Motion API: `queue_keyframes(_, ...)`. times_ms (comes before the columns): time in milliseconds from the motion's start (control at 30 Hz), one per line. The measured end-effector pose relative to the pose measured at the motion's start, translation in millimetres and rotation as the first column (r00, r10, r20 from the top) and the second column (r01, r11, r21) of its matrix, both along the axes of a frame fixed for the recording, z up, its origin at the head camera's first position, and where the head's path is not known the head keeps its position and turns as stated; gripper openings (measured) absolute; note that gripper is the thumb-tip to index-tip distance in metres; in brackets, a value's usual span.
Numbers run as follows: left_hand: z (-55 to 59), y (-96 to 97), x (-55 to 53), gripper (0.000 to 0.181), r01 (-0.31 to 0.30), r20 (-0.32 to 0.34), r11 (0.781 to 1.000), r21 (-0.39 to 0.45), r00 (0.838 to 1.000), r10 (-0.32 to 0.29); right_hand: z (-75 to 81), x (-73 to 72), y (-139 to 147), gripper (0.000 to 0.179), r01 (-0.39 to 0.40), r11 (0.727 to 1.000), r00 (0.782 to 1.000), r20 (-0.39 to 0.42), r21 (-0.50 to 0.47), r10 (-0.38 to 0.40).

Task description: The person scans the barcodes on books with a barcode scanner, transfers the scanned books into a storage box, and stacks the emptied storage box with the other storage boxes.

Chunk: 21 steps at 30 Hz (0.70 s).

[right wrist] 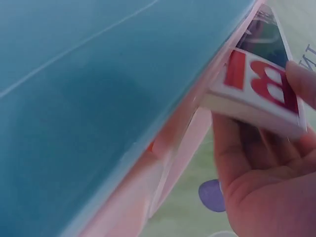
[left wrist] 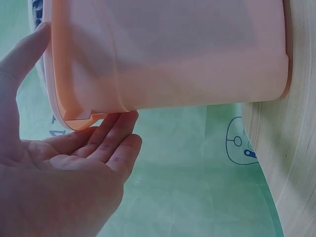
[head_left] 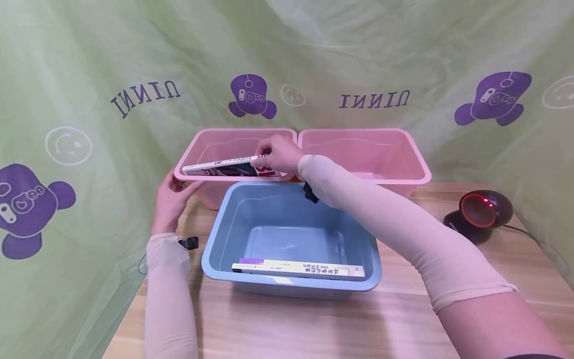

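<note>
My right hand (head_left: 280, 153) pinches the right end of a book (head_left: 224, 167) inside the left pink bin (head_left: 237, 135). In the right wrist view, the thumb lies on the cover near large red lettering, with the fingers beneath. The book lies lengthwise along the bin's front wall, its white spine up. At the bin's left front corner is my left hand (head_left: 172, 199). Its thumb touches the rim and its extended fingers rest against the outer side, as the left wrist view (left wrist: 84, 163) shows. Nearer me stands a blue bin (head_left: 287, 229) with another book (head_left: 298, 268) along its front wall.
A second pink bin (head_left: 358, 134) stands right beside the first. Farther right on the wooden table (head_left: 403, 324) sits a black device (head_left: 484, 212) with a red-lit ring and a cable. A green printed curtain (head_left: 314, 60) hangs behind and at both sides.
</note>
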<state>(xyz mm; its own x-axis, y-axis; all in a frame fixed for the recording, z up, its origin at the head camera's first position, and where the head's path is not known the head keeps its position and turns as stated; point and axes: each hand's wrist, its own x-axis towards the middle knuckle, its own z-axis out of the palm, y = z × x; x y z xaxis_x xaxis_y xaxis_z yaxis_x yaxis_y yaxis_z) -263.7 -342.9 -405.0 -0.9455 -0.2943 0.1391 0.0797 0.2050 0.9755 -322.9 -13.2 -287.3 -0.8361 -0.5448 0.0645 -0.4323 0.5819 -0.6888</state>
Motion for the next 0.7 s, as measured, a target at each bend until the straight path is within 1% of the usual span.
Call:
queue_keyframes(133,3.3,1.1,0.4,0.088,-0.011,0.017,1.0,-0.01,1.0,0.011,-0.1,-1.0,-1.0,0.015,-0.025,0.999,0.999,0.043,0.033,0.024)
queue_keyframes(200,4.3,2.1,0.3,0.09,-0.007,0.023,1.0,-0.015,1.0,0.007,-1.0,-1.7,-1.0,0.015,-0.024,0.999,0.999,0.044,0.042,0.022)
queue_keyframes(367,5.6,3.5,-0.2,0.091,-0.004,0.034,1.0,-0.015,0.999,0.004,-6.0,-3.7,0.8,0.015,-0.024,0.995,0.998,0.061,0.099,0.018)
queue_keyframes(467,6.5,3.1,0.3,0.091,-0.008,0.043,1.0,-0.017,0.999,0.008,-9.3,-5.1,3.5,0.015,-0.028,0.991,0.999,0.047,0.132,0.022)
queue_keyframes(567,6.4,2.1,0.6,0.091,0.0,0.035,1.0,-0.014,0.999,0.001,-12.2,-6.1,6.5,0.015,-0.023,0.991,0.999,0.034,0.131,0.019)
queue_keyframes(700,4.6,1.3,2.5,0.09,0.005,0.036,1.0,-0.016,0.999,-0.004,-15.2,-7.3,8.3,0.016,-0.021,0.993,0.998,0.054,0.115,0.015)
